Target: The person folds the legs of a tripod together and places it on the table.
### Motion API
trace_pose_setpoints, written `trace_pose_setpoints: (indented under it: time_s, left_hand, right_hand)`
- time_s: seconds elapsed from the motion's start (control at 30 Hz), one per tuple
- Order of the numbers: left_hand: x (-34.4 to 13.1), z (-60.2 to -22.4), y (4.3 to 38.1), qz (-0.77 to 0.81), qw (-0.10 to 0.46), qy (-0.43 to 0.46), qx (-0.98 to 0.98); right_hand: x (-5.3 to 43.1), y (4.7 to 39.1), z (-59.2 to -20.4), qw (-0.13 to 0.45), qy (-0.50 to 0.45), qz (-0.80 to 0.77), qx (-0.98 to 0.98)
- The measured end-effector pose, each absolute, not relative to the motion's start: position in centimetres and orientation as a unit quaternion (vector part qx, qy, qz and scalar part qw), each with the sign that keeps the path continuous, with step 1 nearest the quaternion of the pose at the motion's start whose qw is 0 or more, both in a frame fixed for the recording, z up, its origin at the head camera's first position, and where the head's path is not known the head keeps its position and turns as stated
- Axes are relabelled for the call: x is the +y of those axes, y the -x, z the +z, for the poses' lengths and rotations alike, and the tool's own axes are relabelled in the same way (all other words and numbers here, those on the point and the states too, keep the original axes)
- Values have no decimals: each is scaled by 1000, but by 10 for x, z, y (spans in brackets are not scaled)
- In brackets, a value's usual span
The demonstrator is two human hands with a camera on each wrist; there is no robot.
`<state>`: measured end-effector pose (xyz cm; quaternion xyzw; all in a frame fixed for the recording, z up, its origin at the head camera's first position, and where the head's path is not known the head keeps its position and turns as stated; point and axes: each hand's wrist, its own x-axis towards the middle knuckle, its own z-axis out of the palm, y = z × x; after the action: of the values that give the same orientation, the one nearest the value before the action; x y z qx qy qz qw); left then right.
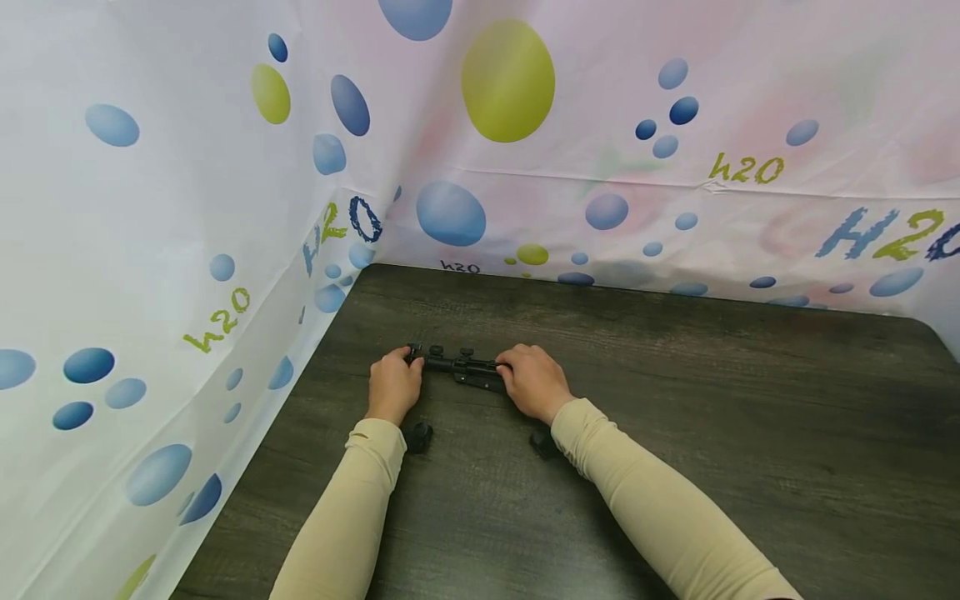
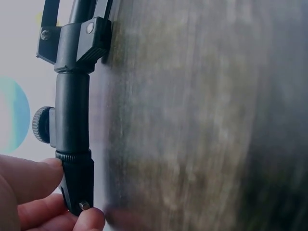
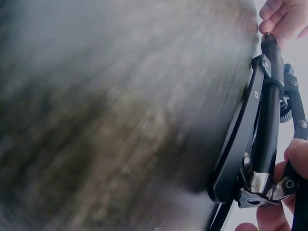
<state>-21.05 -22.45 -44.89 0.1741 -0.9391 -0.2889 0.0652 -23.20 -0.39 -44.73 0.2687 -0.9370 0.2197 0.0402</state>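
Observation:
A black folded tabletop tripod lies lengthwise between both hands, close over the dark table. My left hand pinches its narrow tip, thumb on one side and fingers on the other. Close up in the left wrist view, the tripod's tube carries a ribbed knob and, at the tip, a small metal pin. Its other end is gripped by my right hand. In the right wrist view that hand's fingers curl at a hinged leg beside a shiny metal bracket.
The dark wood-grain table extends widely to the right and toward the front. White sheeting with coloured dots rises behind it and along its left edge. Small black wrist cameras show beside the cuffs.

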Motion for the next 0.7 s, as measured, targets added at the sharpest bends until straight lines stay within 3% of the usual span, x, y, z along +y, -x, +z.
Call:
trace_pose_setpoints:
  time_s: [0.7]
  left_hand:
    - [-222, -446, 213, -271, 50, -182, -944]
  right_hand:
    - [-5, 234, -445, 45, -268, 215, -938]
